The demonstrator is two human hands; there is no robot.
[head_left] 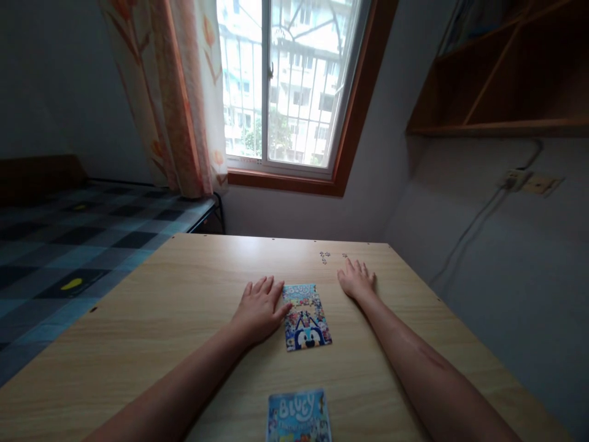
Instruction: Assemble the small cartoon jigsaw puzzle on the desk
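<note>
A colourful puzzle (307, 318) with a blue dog's face lies flat at the middle of the table, with a gap showing in its upper part. My left hand (261, 310) rests at its left edge, fingers spread, thumb on the border. Farther right, my right hand (357, 279) lies on the tabletop with fingers apart, the index fingertip by a single small loose piece (345, 255). A few more loose pieces (324, 257) lie to the left of that one. Nearest me is a blue card or box (299, 416) printed "Bluey", cut off by the frame's bottom.
The wooden table (151, 294) reaches toward a window (294, 86) with a curtain (184, 98). A bed (92, 245) with checked cover stands at the left. On the right wall are a shelf (497, 130), a socket (518, 180) and a cable (469, 236).
</note>
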